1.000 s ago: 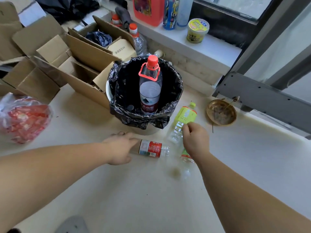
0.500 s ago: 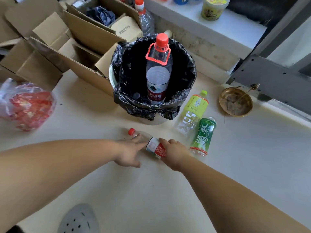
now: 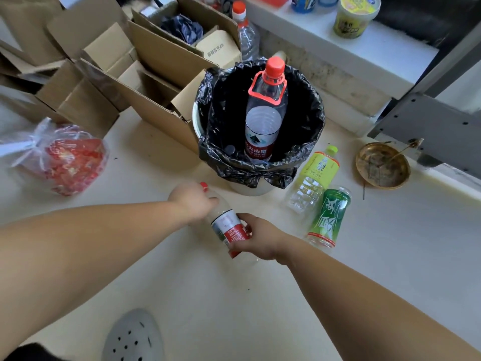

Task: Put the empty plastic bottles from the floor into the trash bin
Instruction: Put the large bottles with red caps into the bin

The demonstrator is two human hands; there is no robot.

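Observation:
A small clear bottle (image 3: pixel 227 224) with a red-and-white label and red cap is held in both hands, just in front of the trash bin. My left hand (image 3: pixel 194 200) grips its neck end and my right hand (image 3: pixel 256 239) grips its base end. The trash bin (image 3: pixel 260 173), lined with a black bag, holds a large clear bottle (image 3: pixel 264 118) with a red cap standing upright. To the bin's right, a yellow-green labelled bottle (image 3: pixel 313 174) and a green labelled bottle (image 3: pixel 328 216) lie on the floor side by side.
Open cardboard boxes (image 3: pixel 145 74) crowd the bin's left and back. A clear bag of red items (image 3: pixel 65 158) lies at the left. A brass dish (image 3: pixel 382 166) sits at the right beside a grey metal frame. A grey perforated shoe (image 3: pixel 134 338) is near the bottom edge.
My right hand left the bottles on the right and took the small bottle's base. The small bottle has turned from lying sideways to pointing towards the bin, now gripped by both hands.

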